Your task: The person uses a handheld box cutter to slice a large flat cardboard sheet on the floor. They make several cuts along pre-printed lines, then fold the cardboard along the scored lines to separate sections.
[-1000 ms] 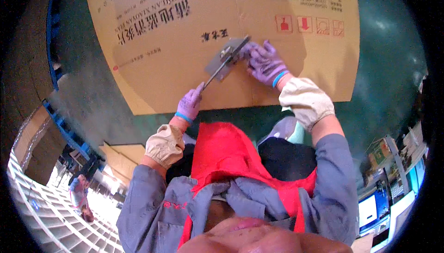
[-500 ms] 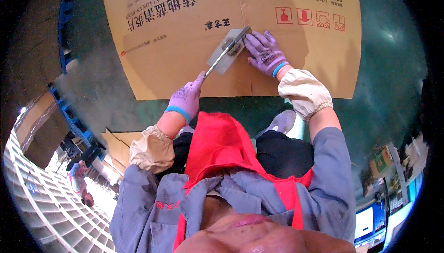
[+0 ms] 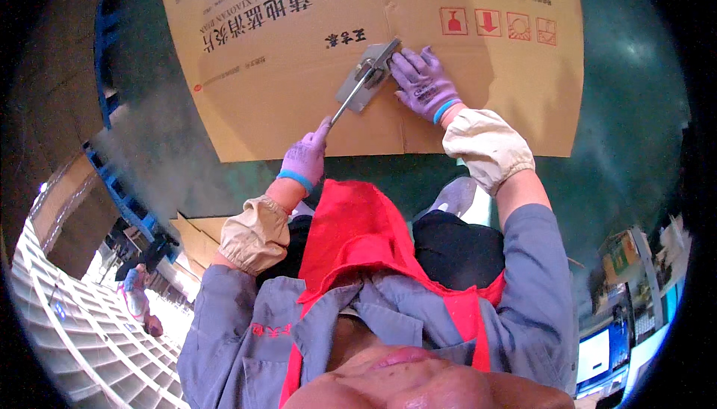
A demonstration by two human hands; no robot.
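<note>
A large brown cardboard sheet lies flat in front of me, with dark print and red symbols. On it rests a metal hand tool with a flat grey plate, a dark bar along its far end and a slim rod handle. The fingers of my left hand, in a purple glove, are wrapped round the rod's near end. My right hand, gloved alike, lies with fingers stretched out on the cardboard. Its fingertips are close by the tool's bar; I cannot tell whether they touch it.
Dark green floor surrounds the sheet. Blue racking and more cardboard stand to the left. Another person is farther off at lower left. At lower right are shelves with boxes and a blue-white panel.
The tool has shifted slightly left and away from me, its plate now looking darker. My right hand has slid a little left and away; my left hand has moved slightly right.
</note>
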